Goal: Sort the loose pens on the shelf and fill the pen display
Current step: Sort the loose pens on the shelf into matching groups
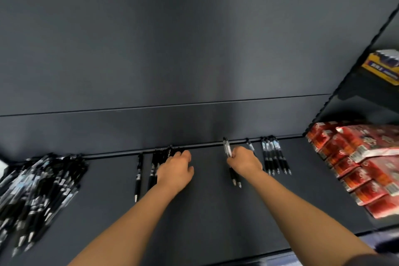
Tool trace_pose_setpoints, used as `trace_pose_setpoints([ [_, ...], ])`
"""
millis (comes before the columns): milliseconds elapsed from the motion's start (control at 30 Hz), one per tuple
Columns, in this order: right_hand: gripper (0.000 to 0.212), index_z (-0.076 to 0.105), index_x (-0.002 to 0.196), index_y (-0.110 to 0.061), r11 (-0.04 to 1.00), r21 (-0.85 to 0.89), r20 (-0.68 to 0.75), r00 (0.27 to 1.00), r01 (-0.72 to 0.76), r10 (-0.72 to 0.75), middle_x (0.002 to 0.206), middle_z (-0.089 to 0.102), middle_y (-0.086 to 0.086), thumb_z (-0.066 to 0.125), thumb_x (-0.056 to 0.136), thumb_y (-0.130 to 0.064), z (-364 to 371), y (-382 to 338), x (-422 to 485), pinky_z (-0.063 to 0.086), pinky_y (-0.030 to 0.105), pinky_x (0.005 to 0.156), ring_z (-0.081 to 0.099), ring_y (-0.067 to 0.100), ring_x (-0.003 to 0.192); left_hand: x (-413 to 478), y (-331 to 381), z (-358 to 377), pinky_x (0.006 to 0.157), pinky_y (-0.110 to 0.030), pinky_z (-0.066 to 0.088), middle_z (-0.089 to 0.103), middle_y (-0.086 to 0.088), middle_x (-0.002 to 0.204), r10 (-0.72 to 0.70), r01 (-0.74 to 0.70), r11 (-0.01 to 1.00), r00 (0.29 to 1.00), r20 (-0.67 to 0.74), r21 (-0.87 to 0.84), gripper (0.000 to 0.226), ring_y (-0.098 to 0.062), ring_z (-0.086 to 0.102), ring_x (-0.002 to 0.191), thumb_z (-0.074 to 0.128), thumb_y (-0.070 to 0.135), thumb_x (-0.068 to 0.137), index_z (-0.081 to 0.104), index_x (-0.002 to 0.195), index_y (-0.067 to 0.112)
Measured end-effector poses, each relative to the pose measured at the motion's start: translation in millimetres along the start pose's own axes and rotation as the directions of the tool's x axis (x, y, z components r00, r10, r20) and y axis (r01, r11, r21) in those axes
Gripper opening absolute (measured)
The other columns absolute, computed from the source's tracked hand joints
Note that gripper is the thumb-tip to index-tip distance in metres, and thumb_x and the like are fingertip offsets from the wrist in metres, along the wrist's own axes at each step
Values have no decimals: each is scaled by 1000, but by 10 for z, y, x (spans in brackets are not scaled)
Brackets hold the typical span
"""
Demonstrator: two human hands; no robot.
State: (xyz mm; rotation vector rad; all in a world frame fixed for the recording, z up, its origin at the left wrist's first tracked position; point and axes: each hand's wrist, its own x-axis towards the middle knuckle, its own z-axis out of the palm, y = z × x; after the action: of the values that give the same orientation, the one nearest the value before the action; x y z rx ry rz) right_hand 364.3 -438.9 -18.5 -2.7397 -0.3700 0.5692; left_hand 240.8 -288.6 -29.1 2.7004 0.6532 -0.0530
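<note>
On the dark shelf [205, 211] a big heap of loose black pens [36, 192] lies at the far left. My left hand [176, 170] rests on a small group of black pens [153, 168] at the back, fingers curled over them; one single pen [138, 176] lies just left. My right hand [246, 161] grips two clear-barrelled pens [227, 149], their tips sticking out below the wrist. A neat row of several clear pens [275, 156] lies to its right, with one more pen [250, 146] behind the hand.
Red packaged goods [362, 164] are stacked on the right end of the shelf. A yellow and blue box [382, 67] sits on a higher shelf at right. The dark back panel [172, 49] rises behind the pens.
</note>
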Motion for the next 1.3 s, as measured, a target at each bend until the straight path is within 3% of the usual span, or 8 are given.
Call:
trace_pose_setpoints([
  [133, 19, 57, 104, -10, 991, -102, -34, 996, -88, 85, 107, 61, 9, 49, 91, -21, -127, 265, 118, 42, 28, 68, 61, 29, 96, 93, 224, 101, 78, -33, 44, 53, 0, 115, 54, -54, 998, 998, 11, -14, 23, -22, 52, 107, 48, 31, 92, 47, 112, 19],
  [267, 10, 53, 99, -9, 984, -146, -47, 994, -103, 97, 110, 61, 11, 48, 91, -11, -180, 436, 270, 42, 28, 64, 56, 28, 83, 198, 342, 172, 78, -33, 45, 52, 2, 116, 82, -81, 997, 996, 42, -10, 24, -19, 52, 109, 48, 31, 93, 47, 115, 21],
  [400, 35, 43, 123, -8, 984, -176, -107, 994, -34, 15, 126, 51, 14, 55, 93, -22, -128, 515, 321, 41, 33, 66, 60, 34, 103, 274, 388, 224, 78, -33, 47, 53, 2, 115, 98, -98, 995, 993, 65, -9, 25, -19, 53, 107, 48, 30, 93, 47, 116, 21],
  [733, 33, 47, 125, -6, 925, -380, -140, 986, 27, -87, 129, 46, 13, 47, 91, -2, -105, 633, 396, 45, 34, 68, 61, 32, 106, 463, 515, 293, 81, -33, 47, 51, 2, 115, 148, -148, 989, 981, 124, -17, 24, -19, 52, 110, 48, 31, 93, 48, 116, 22],
  [833, 33, 48, 123, -9, 921, -390, -154, 984, 19, -85, 127, 47, 10, 52, 91, -7, -144, 676, 409, 43, 33, 63, 60, 31, 103, 485, 521, 275, 80, -33, 47, 51, 2, 114, 162, -161, 987, 980, 115, -17, 24, -19, 53, 108, 48, 31, 93, 49, 115, 22],
  [967, 31, 47, 124, -12, 912, -391, -141, 972, 121, -190, 125, 47, 7, 46, 97, -29, -63, 551, 343, 41, 32, 65, 58, 30, 106, 463, 418, 263, 79, -33, 47, 51, 2, 112, 142, -141, 990, 985, 103, -16, 22, -18, 52, 107, 48, 30, 93, 51, 114, 22],
  [1167, 34, 49, 128, -18, 894, -325, -107, 927, 309, -359, 127, 49, 5, 44, 97, -32, 43, 121, 264, 48, 35, 79, 54, 29, 112, 340, 137, 158, 84, -32, 45, 52, 1, 113, 94, -95, 995, 995, 25, 32, 24, -19, 47, 110, 46, 28, 94, 53, 115, 21],
  [1300, 35, 49, 129, -19, 887, -265, -46, 914, 379, -404, 128, 49, 5, 45, 97, -32, 147, -136, 219, 47, 37, 86, 52, 29, 115, 173, -135, 45, 91, -32, 37, 48, 2, 123, -30, 37, 992, 998, -61, 124, 27, -21, 42, 115, 46, 32, 93, 52, 119, 25],
])
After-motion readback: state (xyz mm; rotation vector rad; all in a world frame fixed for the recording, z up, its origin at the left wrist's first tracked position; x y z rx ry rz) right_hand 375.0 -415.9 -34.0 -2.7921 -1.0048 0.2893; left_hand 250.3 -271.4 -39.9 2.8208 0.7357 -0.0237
